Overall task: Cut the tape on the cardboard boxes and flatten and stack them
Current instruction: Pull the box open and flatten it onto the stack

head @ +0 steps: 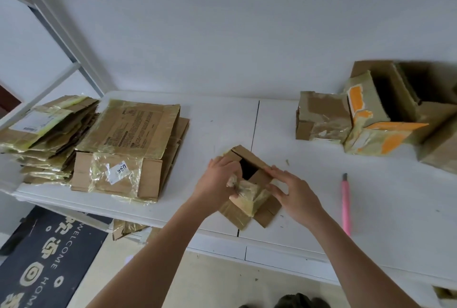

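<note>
A small cardboard box (249, 159) with yellowed tape sits near the front middle of the white table (309, 184), its flaps open and a dark hollow showing. My left hand (217, 181) grips its left side, the fingers curled over a taped flap. My right hand (294, 191) presses on the box's right side with the fingers stretched out. A pink utility knife (346, 205) lies on the table to the right of my hands. Two stacks of flattened boxes (128, 139) lie at the left end of the table.
Several unflattened taped boxes (371, 114) stand at the back right, one with orange markings. A metal shelf frame (49, 23) rises at the left. On the floor below lie a dark doormat (49, 258) and cardboard scraps (123, 228).
</note>
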Demonstrator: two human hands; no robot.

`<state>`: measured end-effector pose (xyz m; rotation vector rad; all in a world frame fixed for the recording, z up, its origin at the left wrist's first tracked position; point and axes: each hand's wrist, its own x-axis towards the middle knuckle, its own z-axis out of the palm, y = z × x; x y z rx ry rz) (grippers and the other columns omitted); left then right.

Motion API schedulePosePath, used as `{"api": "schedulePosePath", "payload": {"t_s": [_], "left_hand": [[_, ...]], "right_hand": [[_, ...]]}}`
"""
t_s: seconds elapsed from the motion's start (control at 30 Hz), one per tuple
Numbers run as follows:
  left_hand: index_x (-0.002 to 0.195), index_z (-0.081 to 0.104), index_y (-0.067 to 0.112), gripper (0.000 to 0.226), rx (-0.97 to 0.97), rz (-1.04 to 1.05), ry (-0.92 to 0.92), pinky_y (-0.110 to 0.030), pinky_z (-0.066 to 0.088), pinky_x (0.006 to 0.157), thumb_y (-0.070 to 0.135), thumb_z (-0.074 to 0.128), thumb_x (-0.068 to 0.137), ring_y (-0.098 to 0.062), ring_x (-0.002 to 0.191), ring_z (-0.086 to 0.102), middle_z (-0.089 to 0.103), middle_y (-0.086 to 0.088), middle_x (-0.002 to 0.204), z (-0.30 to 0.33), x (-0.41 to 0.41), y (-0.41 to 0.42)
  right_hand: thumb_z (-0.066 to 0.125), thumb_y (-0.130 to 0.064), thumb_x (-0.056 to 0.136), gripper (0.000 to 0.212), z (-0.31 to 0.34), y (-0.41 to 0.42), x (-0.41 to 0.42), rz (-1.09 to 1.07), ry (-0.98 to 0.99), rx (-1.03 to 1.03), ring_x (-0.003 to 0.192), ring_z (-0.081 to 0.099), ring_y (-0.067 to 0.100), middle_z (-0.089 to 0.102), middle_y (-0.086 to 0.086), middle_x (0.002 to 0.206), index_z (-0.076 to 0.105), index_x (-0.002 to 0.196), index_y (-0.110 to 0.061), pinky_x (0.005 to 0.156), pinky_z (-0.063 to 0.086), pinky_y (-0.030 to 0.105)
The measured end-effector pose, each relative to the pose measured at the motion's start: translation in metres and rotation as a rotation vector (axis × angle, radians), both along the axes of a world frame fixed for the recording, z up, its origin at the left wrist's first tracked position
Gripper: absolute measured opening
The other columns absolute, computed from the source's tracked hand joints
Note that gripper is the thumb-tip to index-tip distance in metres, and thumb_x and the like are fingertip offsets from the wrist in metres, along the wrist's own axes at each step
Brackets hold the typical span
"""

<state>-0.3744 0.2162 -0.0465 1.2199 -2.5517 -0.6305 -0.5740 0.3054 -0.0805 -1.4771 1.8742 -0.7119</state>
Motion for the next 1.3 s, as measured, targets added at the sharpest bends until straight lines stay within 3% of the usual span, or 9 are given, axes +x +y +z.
{"api": "schedulePosePath", "payload": {"t_s": [0.13,0.3,0.43,0.53,0.67,0.83,0.93,1.1,1.3], "left_hand": [[0.063,0.043,0.016,0.041,-0.119,0.186,0.186,-0.038,0.041,0.081,-0.022,0.058,0.059,-0.018,0.073,0.047,0.05,0.008,0.074,-0.007,0.01,0.011],[0.075,0.063,0.023,0.024,0.113,0.087,0.241,-0.023,0.048,0.077,0.001,0.063,0.065,-0.008,0.083,0.057,0.062,0.011,0.087,-0.005,0.029,0.018],[0.083,0.07,0.02,0.016,0.442,0.433,0.753,-0.017,0.052,0.069,0.005,0.064,0.083,-0.02,0.085,0.069,0.07,-0.002,0.092,0.004,0.037,0.014],[0.099,0.063,0.022,0.029,0.29,0.624,0.493,-0.01,0.051,0.065,0.011,0.08,0.079,-0.013,0.081,0.064,0.051,-0.002,0.111,0.001,0.035,0.01],[0.126,0.047,0.025,0.064,0.116,0.67,0.079,-0.03,0.038,0.101,0.032,0.083,0.074,-0.017,0.116,0.04,0.033,0.003,0.123,0.001,0.029,0.008],[0.123,0.041,0.023,0.049,0.15,0.649,0.17,-0.02,0.041,0.071,0.023,0.072,0.085,-0.01,0.097,0.049,0.051,0.005,0.122,-0.007,0.022,0.017],[0.126,0.037,0.028,0.053,0.104,0.666,0.174,-0.021,0.045,0.074,0.024,0.071,0.085,-0.008,0.097,0.051,0.052,0.008,0.123,-0.016,0.018,0.02],[0.136,0.033,0.031,0.065,0.083,0.649,0.162,-0.025,0.049,0.077,0.026,0.07,0.083,-0.012,0.102,0.055,0.051,0.008,0.127,-0.022,0.019,0.023],[0.142,0.038,0.032,0.059,0.1,0.614,0.283,-0.027,0.051,0.081,0.009,0.057,0.091,-0.014,0.103,0.059,0.051,0.005,0.126,-0.021,0.02,0.022]], "right_hand": [[0.058,-0.038,0.096,0.044,0.001,0.003,0.002,-0.003,-0.057,-0.045,0.136,0.043,0.011,0.044,-0.015,0.149,0.05,0.139,-0.042,0.109,0.038,0.03],[0.063,-0.005,0.093,0.029,-0.002,-0.003,0.007,-0.176,-0.255,-0.13,0.089,0.059,-0.02,0.058,-0.003,0.138,0.07,0.116,-0.021,0.076,0.04,-0.003],[0.065,-0.014,0.092,0.025,0.012,-0.018,0.015,-0.332,-0.394,-0.164,0.075,0.058,-0.021,0.063,-0.007,0.126,0.067,0.113,-0.028,0.064,0.043,0.002],[0.067,-0.003,0.089,0.034,0.03,-0.03,0.025,-0.324,-0.326,-0.309,0.065,0.062,-0.007,0.066,-0.005,0.112,0.062,0.116,-0.024,0.062,0.045,0.004],[0.068,0.007,0.085,0.028,0.051,-0.037,0.037,-0.133,-0.161,-0.548,0.081,0.069,-0.003,0.065,-0.012,0.104,0.063,0.1,-0.016,0.067,0.048,0.006],[0.069,0.008,0.083,0.014,0.04,-0.029,0.042,-0.269,-0.09,-0.554,0.084,0.067,0.02,0.065,0.007,0.09,0.064,0.087,-0.004,0.077,0.055,0.02],[0.078,-0.007,0.08,0.027,0.024,-0.022,0.049,-0.326,-0.037,-0.456,0.092,0.057,0.02,0.059,0.009,0.101,0.062,0.102,-0.004,0.081,0.053,0.035],[0.091,-0.033,0.065,0.068,0.014,-0.026,0.066,-0.452,-0.045,-0.257,0.094,0.043,0.018,0.038,0.003,0.105,0.037,0.103,-0.015,0.068,0.035,0.018],[0.086,-0.016,0.067,0.068,0.016,-0.03,0.07,-0.424,-0.013,-0.249,0.104,0.05,0.028,0.034,-0.002,0.107,0.04,0.116,-0.015,0.08,0.045,0.031]]}}
